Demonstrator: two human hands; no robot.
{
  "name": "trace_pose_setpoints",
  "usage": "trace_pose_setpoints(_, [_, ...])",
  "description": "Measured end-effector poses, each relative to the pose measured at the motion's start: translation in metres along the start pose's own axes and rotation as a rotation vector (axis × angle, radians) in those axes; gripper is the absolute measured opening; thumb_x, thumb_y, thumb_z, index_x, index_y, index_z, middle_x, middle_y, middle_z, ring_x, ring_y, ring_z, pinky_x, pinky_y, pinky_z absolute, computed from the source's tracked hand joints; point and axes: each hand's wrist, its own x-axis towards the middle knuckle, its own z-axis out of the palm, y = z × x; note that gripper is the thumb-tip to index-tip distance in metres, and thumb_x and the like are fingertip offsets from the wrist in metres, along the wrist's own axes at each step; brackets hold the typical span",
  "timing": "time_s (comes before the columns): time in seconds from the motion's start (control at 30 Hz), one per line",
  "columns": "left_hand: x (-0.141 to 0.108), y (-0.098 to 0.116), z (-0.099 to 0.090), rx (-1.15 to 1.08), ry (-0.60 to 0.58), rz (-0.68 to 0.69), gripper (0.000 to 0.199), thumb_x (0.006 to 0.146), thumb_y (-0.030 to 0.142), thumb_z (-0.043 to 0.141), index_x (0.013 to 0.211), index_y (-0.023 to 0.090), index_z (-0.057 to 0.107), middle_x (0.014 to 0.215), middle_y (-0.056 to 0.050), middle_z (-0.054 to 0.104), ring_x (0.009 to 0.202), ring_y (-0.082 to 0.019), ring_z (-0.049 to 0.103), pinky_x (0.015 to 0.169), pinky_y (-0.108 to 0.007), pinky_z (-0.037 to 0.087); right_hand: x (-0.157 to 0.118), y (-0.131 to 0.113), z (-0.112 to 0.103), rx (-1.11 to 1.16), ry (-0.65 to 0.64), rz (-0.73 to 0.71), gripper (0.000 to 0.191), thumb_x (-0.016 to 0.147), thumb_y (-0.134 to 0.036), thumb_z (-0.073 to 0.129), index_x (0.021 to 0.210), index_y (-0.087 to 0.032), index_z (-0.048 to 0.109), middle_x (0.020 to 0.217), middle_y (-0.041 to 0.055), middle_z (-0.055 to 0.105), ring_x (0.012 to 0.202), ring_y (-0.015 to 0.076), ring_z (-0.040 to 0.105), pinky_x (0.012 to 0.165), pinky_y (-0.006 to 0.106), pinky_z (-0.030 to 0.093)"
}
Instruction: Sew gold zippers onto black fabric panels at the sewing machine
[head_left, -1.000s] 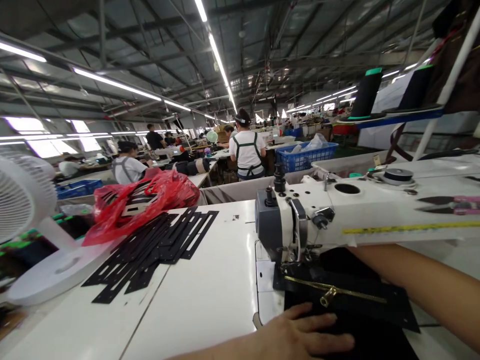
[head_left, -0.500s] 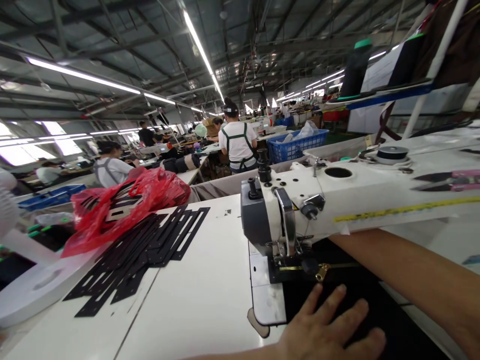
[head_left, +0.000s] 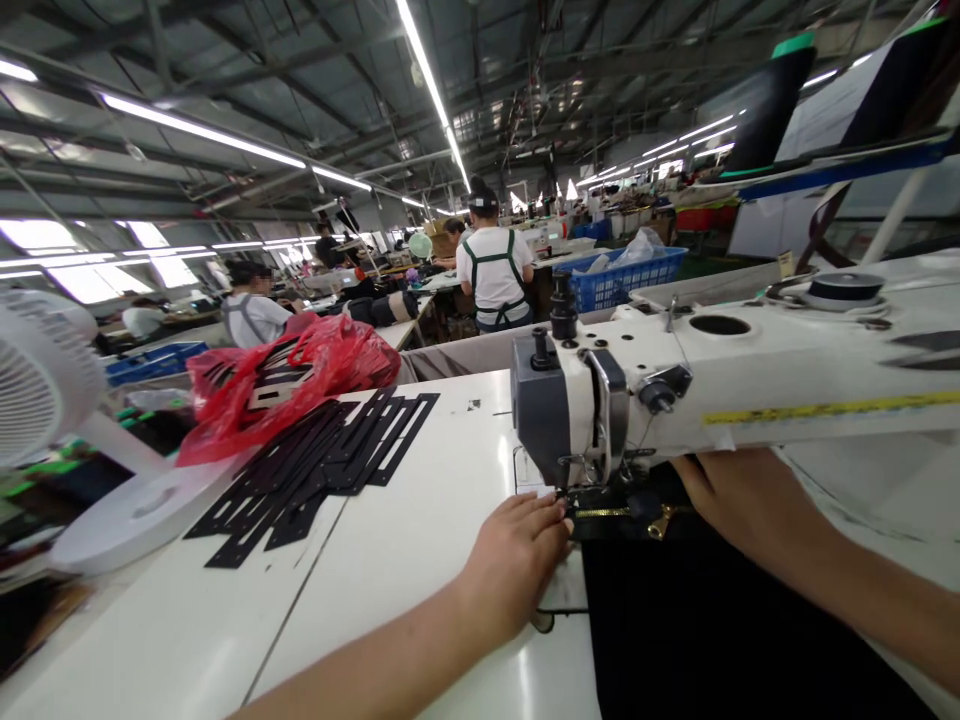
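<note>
Black fabric [head_left: 675, 620] with a gold-toothed zipper [head_left: 604, 513] lies under the needle area of a white sewing machine [head_left: 637, 350]. The gold zipper pull [head_left: 660, 522] hangs to the right of the presser foot. My left hand [head_left: 514, 555] is at the fabric's left end beside the foot, fingers closed together on its edge. Beneath the machine arm, my right hand [head_left: 739, 495] rests at the fabric's far side. Its thumb side shows, while the other fingers are hidden behind the machine.
Flat black slotted strips [head_left: 315, 470] lie piled on the white table [head_left: 420, 600], beside a red plastic bag [head_left: 300, 375]. A white fan [head_left: 45, 390] stands at the left. Thread cones [head_left: 772, 110] rise at the right. A person [head_left: 491, 270] sits ahead near a blue crate [head_left: 630, 278].
My left hand has moved from lying spread on the fabric to its left end by the foot. My right hand now partly shows under the machine arm. The view has shifted left.
</note>
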Motion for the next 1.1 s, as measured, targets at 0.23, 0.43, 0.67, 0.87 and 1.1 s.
trace_pose_setpoints(0.23, [0.008,0.000,0.001,-0.025,-0.009,-0.178,0.016,0.090,0.015,0.049,0.085,0.017,0.065,0.082,-0.003,0.070,0.078,-0.016,0.066,0.079,-0.031,0.047,-0.062,-0.080,-0.035,0.150,-0.132,-0.239,0.026,0.086,-0.023,0.044,0.100,-0.019,0.066,0.103,0.0045,0.066,0.093,0.0190,0.059,0.078,0.030,0.050])
trace_pose_setpoints(0.43, [0.000,0.003,0.007,0.014,-0.001,-0.079,0.014,0.090,0.014,0.050,0.090,0.018,0.064,0.095,-0.004,0.069,0.089,-0.016,0.064,0.085,-0.033,0.044,-0.037,-0.075,-0.028,0.245,-0.146,-0.192,0.034,0.092,-0.017,0.034,0.085,-0.021,0.067,0.084,0.0022,0.067,0.077,0.0153,0.061,0.076,0.029,0.050])
trace_pose_setpoints(0.67, [-0.003,0.005,0.013,0.151,0.022,-0.076,0.012,0.089,0.017,0.051,0.090,0.016,0.063,0.105,-0.010,0.066,0.095,-0.021,0.063,0.087,-0.039,0.047,-0.025,-0.049,0.024,0.142,-0.200,-0.213,0.029,0.088,-0.013,0.039,0.108,-0.010,0.061,0.107,0.0119,0.064,0.098,0.0234,0.060,0.083,0.039,0.051])
trace_pose_setpoints(0.87, [0.001,0.007,0.017,0.170,0.056,-0.004,0.018,0.091,0.014,0.045,0.086,0.012,0.062,0.092,-0.012,0.068,0.089,-0.021,0.065,0.083,-0.036,0.050,-0.027,-0.052,0.030,0.160,-0.247,-0.215,0.030,0.085,-0.010,0.040,0.108,-0.009,0.060,0.106,0.0133,0.064,0.094,0.0239,0.061,0.079,0.039,0.053])
trace_pose_setpoints(1.1, [0.003,0.011,0.018,0.224,0.048,0.020,0.019,0.090,0.013,0.044,0.082,0.010,0.061,0.088,-0.013,0.067,0.084,-0.022,0.065,0.080,-0.037,0.052,-0.024,-0.046,0.030,0.196,-0.284,-0.221,0.031,0.087,-0.012,0.040,0.109,-0.015,0.060,0.106,0.0111,0.064,0.095,0.0217,0.061,0.082,0.038,0.052])
